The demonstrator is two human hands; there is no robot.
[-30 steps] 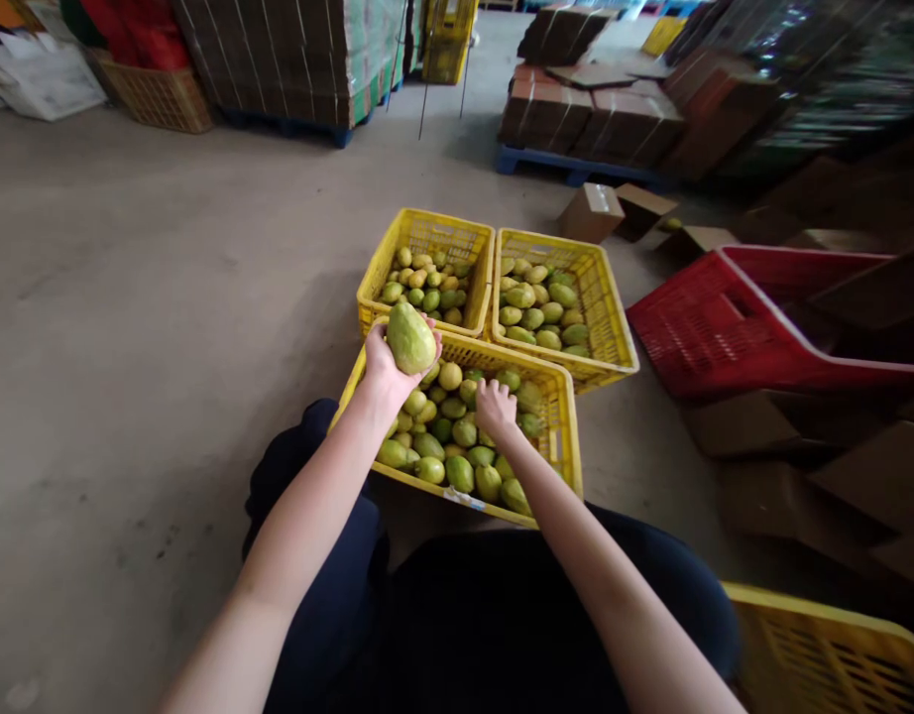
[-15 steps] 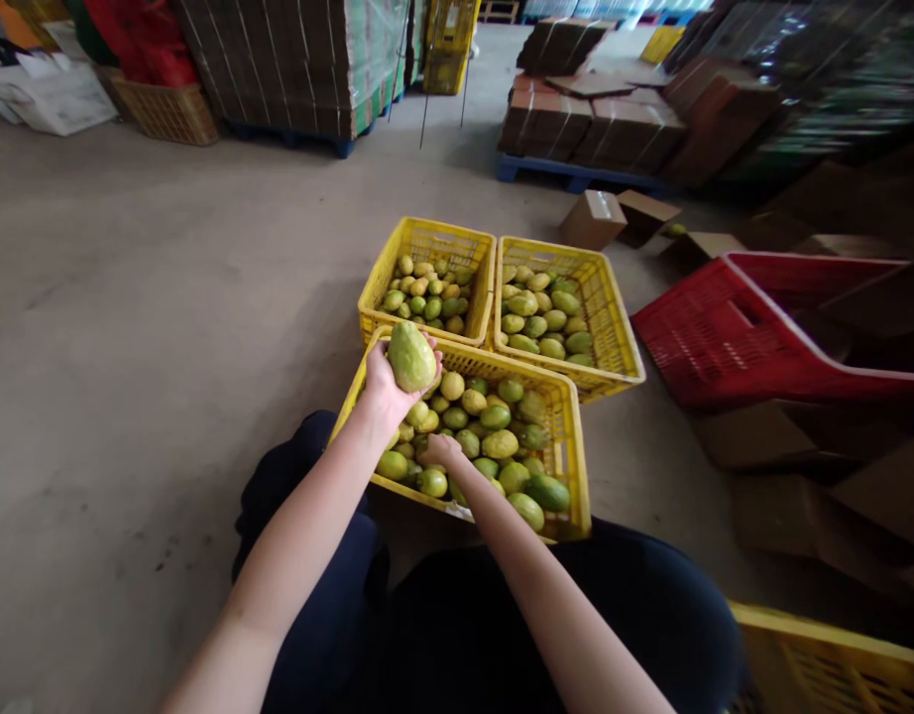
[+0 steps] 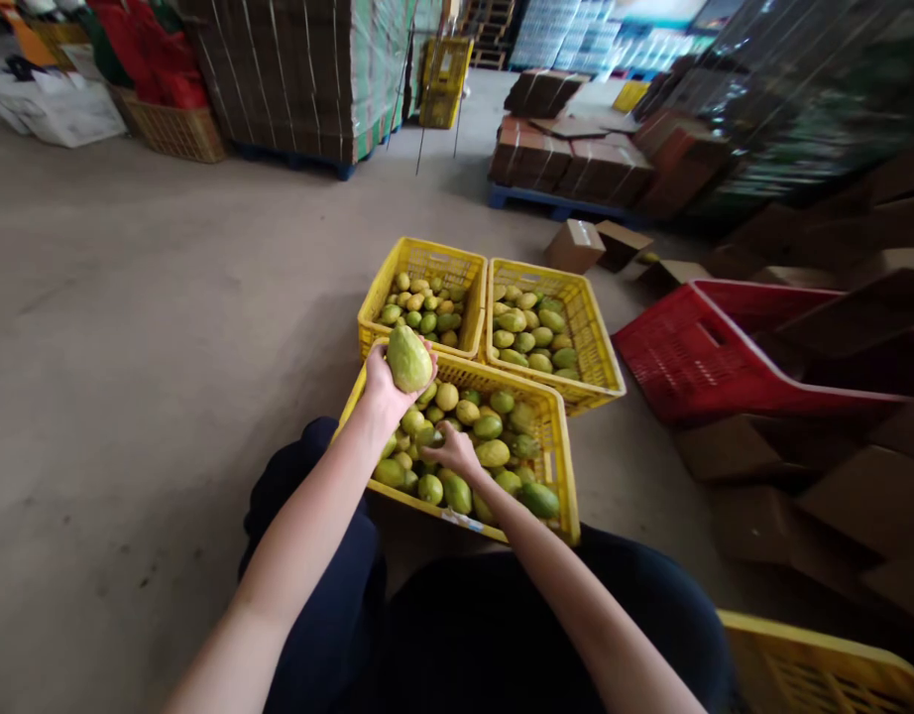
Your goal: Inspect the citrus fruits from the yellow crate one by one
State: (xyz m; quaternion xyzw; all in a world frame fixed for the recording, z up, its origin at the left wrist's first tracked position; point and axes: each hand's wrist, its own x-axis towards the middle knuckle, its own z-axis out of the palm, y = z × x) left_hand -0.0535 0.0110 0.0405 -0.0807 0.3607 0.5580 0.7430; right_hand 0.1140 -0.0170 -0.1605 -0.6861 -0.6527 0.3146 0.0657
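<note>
The person's left hand cradles a large pale green fruit above the far-left part of the near yellow crate, its grip curled around the fruit from below. The right hand is inside that crate, its grip pinching a smaller green fruit between thumb and fingers, among the others.

The handling looks partway through: two fruits are in hand, while many green and yellowish ones lie loose across the near crate. Beyond it on the floor, the far-left crate and the far-right crate already hold a good layer of fruit, lying below their rims. Much appears left to handle in the near crate; how deep its fruit lies cannot be told.
</note>
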